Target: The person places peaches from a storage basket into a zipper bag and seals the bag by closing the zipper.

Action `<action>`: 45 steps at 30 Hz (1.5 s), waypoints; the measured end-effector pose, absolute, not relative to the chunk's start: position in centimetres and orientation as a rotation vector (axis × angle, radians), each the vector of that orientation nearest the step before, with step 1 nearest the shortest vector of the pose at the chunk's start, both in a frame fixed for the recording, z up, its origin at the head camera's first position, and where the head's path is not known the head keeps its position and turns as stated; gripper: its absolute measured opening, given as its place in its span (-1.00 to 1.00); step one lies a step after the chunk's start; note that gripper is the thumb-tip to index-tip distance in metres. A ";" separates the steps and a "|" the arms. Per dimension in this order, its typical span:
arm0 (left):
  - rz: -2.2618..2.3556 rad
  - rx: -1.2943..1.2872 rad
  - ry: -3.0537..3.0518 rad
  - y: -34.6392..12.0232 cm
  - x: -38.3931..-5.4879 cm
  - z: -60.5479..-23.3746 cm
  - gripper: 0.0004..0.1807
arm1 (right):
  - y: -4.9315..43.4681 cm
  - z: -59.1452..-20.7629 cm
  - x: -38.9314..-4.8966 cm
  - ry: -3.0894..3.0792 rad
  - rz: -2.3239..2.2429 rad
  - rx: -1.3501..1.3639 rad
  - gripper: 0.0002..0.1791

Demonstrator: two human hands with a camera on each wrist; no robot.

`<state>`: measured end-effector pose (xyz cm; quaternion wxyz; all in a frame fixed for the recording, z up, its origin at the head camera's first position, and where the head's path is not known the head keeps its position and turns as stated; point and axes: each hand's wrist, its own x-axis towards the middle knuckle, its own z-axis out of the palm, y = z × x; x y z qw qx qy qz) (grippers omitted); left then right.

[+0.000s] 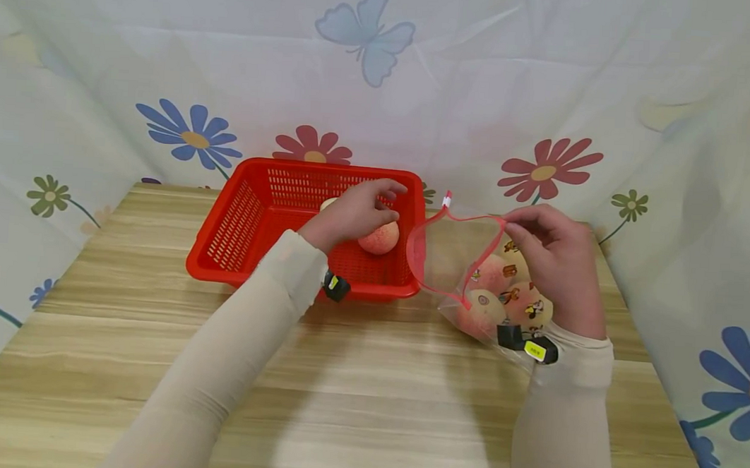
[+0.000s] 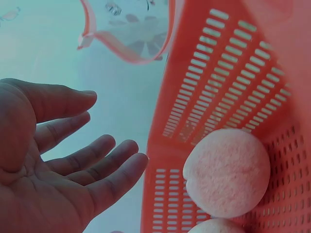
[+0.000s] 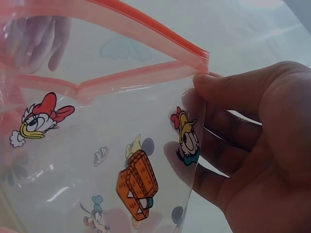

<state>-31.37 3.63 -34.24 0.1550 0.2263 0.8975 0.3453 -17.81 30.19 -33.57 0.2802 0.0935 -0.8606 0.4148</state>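
My left hand [image 1: 353, 215] hovers over the right half of a red plastic basket [image 1: 385, 291], its fingers loosely spread and holding nothing. Below it sits a pink peach [image 1: 379, 240], and a paler one [image 1: 328, 203] is partly hidden behind the hand. In the left wrist view, the peach [image 2: 228, 172] lies against the slotted wall. With thumb and fingers, my right hand [image 1: 561, 261] pinches the top corner of a clear zip bag [image 3: 63, 160] printed with cartoon figures. Its pink-edged mouth gapes toward the basket. Several peaches [image 1: 479, 317] rest inside the bag.
Both basket and bag stand on a wood-grain table [image 1: 366, 403]. The bag's pink-and-white zip slider [image 1: 447, 199] sticks up close to the basket's right rim. A flower-printed curtain [image 1: 471, 90] hangs behind the table and along its sides.
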 end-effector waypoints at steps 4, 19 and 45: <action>0.967 0.640 2.571 3.2 -31.8 -33.8 -0.41 | 30.1 -33.5 -17.8 -2.324 1.125 0.237 -0.84; 0.945 0.556 2.554 1.6 -33.8 -33.8 -0.40 | 30.0 -33.5 -17.7 -2.344 1.122 0.218 -0.84; 0.854 0.389 2.595 0.1 -36.0 -35.3 -0.37 | 30.2 -33.6 -17.8 -2.345 1.137 0.227 -0.84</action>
